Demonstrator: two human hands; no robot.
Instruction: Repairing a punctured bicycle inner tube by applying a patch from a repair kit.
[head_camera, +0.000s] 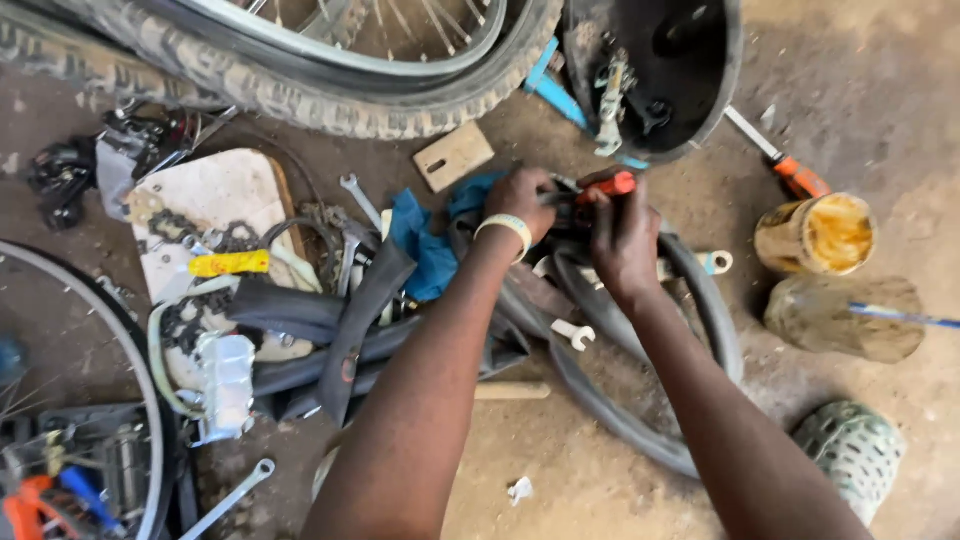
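Both my hands meet over a pile of black rubber inner tubes (690, 300) on the dirt floor. My left hand (520, 200), with a pale wristband, grips a dark part against the tube. My right hand (622, 232) is closed around a tool with an orange-red handle (612, 185). What lies between the two hands is mostly hidden by my fingers. A blue rag (425, 245) lies just left of my left hand.
A knobby bicycle tyre (300, 95) lies at the top, a black basin (690, 70) of parts beside it. A tin of yellow paste (820, 232), an orange screwdriver (795, 175), spanners (360, 200), a chain (190, 230) and a second wheel rim (130, 380) surround me.
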